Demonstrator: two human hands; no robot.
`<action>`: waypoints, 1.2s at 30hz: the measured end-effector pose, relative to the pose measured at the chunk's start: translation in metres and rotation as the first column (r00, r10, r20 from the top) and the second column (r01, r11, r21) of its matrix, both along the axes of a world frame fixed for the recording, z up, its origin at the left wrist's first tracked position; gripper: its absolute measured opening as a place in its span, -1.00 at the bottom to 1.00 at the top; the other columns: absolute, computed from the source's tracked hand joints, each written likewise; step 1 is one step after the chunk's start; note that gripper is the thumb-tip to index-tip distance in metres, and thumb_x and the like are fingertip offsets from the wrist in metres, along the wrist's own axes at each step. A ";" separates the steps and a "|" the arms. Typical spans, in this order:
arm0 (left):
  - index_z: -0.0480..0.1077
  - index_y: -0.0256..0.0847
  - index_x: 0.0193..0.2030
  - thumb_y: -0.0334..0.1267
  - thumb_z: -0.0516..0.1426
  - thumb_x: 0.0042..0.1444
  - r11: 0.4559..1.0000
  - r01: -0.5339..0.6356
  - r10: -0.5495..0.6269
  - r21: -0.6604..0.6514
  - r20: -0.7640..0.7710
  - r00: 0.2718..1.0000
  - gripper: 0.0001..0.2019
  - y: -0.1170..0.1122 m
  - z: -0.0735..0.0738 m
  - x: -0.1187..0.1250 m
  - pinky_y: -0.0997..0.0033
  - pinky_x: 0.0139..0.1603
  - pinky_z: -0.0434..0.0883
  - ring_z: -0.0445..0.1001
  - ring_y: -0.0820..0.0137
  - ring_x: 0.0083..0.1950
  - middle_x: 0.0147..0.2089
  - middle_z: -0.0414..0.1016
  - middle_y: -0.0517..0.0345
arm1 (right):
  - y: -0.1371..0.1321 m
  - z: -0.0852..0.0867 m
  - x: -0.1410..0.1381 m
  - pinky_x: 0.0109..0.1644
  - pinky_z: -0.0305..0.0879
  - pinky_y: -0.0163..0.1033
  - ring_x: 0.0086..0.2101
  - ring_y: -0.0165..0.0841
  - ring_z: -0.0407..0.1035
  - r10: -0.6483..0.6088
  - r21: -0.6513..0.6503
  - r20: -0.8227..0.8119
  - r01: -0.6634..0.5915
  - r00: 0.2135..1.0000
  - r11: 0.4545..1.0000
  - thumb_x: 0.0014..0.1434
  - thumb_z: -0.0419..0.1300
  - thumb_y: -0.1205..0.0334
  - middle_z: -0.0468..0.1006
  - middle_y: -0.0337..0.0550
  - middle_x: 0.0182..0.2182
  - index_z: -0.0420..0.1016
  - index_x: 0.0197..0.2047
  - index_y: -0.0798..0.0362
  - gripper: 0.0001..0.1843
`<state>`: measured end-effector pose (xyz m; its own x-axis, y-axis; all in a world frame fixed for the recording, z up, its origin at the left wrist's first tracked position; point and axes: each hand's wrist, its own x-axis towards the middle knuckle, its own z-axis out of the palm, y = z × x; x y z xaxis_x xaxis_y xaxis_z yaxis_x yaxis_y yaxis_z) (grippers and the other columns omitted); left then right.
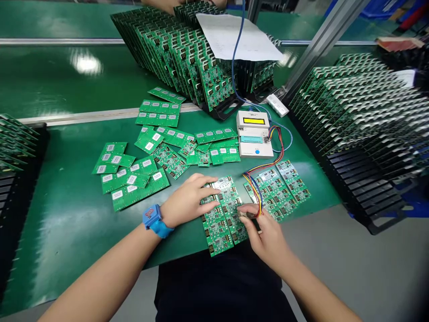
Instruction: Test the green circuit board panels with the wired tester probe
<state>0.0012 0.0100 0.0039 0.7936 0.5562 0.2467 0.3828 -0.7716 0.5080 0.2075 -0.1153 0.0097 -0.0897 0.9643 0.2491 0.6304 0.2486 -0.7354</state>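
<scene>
My left hand (192,197) lies flat, fingers spread, on the left side of a green circuit board panel (223,223) at the table's near edge. My right hand (263,230) is pinched on a small probe connector (250,214) at the end of a multicoloured wire bundle (264,167), pressing it down on the panel's right part. The wires run back to a white tester box (253,134) with a yellow display. A second board panel (281,188) lies just right of my right hand. A blue wristband (154,220) is on my left wrist.
Several loose green boards (134,174) with white labels are scattered on the green mat (67,214). Black racks full of upright boards stand behind (187,58), at right (362,112) and at far left (13,143). A paper sheet (234,36) lies on the back rack.
</scene>
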 end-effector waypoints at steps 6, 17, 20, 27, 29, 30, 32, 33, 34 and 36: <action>0.45 -0.16 -0.08 -0.16 0.16 0.14 1.000 -0.001 0.001 0.007 0.005 1.000 -0.76 0.000 -0.001 0.000 0.14 0.02 0.34 0.29 0.24 0.03 0.08 0.35 0.00 | 0.000 -0.003 -0.001 -0.05 0.32 -0.23 -0.11 -0.32 0.36 -0.008 0.012 0.008 0.008 1.000 1.000 0.24 0.03 0.45 0.45 -0.08 -0.19 0.28 -0.03 0.05 -0.76; 0.45 -0.15 -0.08 -0.15 0.15 0.14 1.000 -0.002 0.002 0.002 -0.007 1.000 -0.77 0.000 -0.002 -0.001 0.14 0.02 0.34 0.28 0.23 0.02 0.08 0.34 0.00 | -0.001 -0.003 -0.001 -0.02 0.30 -0.27 -0.09 -0.35 0.35 -0.010 0.012 0.001 0.010 1.000 1.000 0.24 0.03 0.45 0.45 -0.10 -0.17 0.28 -0.03 0.05 -0.75; 0.45 -0.15 -0.08 -0.15 0.15 0.14 1.000 -0.001 0.001 -0.004 -0.010 1.000 -0.77 0.000 -0.001 -0.001 0.14 0.02 0.34 0.29 0.24 0.02 0.08 0.34 0.01 | 0.000 -0.003 -0.001 -0.01 0.30 -0.27 -0.09 -0.35 0.35 -0.012 0.007 0.005 0.012 1.000 1.000 0.24 0.04 0.45 0.45 -0.10 -0.17 0.29 -0.03 0.05 -0.76; 0.45 -0.14 -0.07 -0.16 0.16 0.13 1.000 -0.006 0.006 -0.019 -0.017 1.000 -0.76 0.000 -0.001 0.000 0.15 0.04 0.33 0.28 0.24 0.04 0.10 0.33 0.01 | -0.001 -0.003 -0.001 -0.03 0.30 -0.28 -0.10 -0.36 0.35 -0.020 0.006 -0.005 0.020 1.000 1.000 0.24 0.03 0.44 0.45 -0.10 -0.18 0.29 -0.04 0.05 -0.77; 0.44 -0.14 -0.07 -0.16 0.16 0.13 1.000 -0.006 0.005 -0.019 -0.015 1.000 -0.76 0.000 -0.001 0.000 0.15 0.03 0.33 0.28 0.24 0.03 0.10 0.33 0.01 | -0.002 -0.003 -0.001 -0.03 0.31 -0.28 -0.10 -0.35 0.36 -0.022 0.002 -0.006 0.022 1.000 1.000 0.24 0.04 0.44 0.45 -0.10 -0.18 0.29 -0.05 0.05 -0.78; 0.44 -0.14 -0.07 -0.16 0.16 0.13 1.000 -0.004 0.004 -0.019 -0.014 1.000 -0.76 0.000 -0.001 0.000 0.14 0.03 0.33 0.28 0.24 0.03 0.10 0.33 0.01 | -0.002 -0.003 -0.001 -0.04 0.31 -0.27 -0.11 -0.35 0.36 -0.024 0.000 -0.007 0.024 1.000 1.000 0.24 0.04 0.44 0.45 -0.10 -0.19 0.29 -0.05 0.05 -0.78; 0.44 -0.13 -0.06 -0.17 0.16 0.14 1.000 -0.003 0.002 -0.017 -0.012 1.000 -0.76 0.000 -0.001 0.000 0.14 0.03 0.33 0.28 0.24 0.03 0.10 0.33 0.01 | -0.002 -0.003 -0.001 -0.04 0.33 -0.26 -0.11 -0.34 0.36 -0.023 0.000 -0.006 0.023 1.000 1.000 0.24 0.03 0.43 0.45 -0.10 -0.19 0.29 -0.05 0.04 -0.78; 0.44 -0.14 -0.06 -0.17 0.16 0.14 1.000 -0.002 0.002 -0.016 -0.011 1.000 -0.76 0.000 -0.001 0.000 0.14 0.03 0.33 0.28 0.24 0.03 0.10 0.33 0.01 | -0.002 -0.003 -0.002 -0.05 0.33 -0.25 -0.11 -0.34 0.36 -0.023 0.002 -0.005 0.023 1.000 1.000 0.24 0.03 0.43 0.45 -0.09 -0.19 0.29 -0.04 0.04 -0.78; 0.44 -0.14 -0.07 -0.17 0.16 0.14 1.000 -0.002 0.002 -0.016 -0.011 1.000 -0.76 0.000 -0.001 0.000 0.14 0.03 0.33 0.28 0.23 0.03 0.09 0.33 0.01 | -0.002 -0.003 -0.002 -0.05 0.34 -0.25 -0.11 -0.33 0.37 -0.024 0.005 -0.003 0.024 1.000 1.000 0.25 0.03 0.43 0.45 -0.09 -0.19 0.29 -0.04 0.04 -0.77; 0.44 -0.14 -0.07 -0.16 0.16 0.14 1.000 -0.003 0.003 -0.016 -0.012 1.000 -0.76 0.000 -0.001 0.000 0.14 0.03 0.33 0.28 0.23 0.03 0.09 0.34 0.00 | -0.002 -0.003 -0.002 -0.06 0.34 -0.24 -0.12 -0.33 0.37 -0.024 0.012 0.002 0.024 1.000 1.000 0.25 0.02 0.43 0.46 -0.09 -0.19 0.28 -0.04 0.03 -0.77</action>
<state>0.0008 0.0103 0.0034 0.7947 0.5626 0.2279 0.3917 -0.7621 0.5155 0.2056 -0.1170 0.0066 -0.0672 0.9630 0.2609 0.6378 0.2426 -0.7310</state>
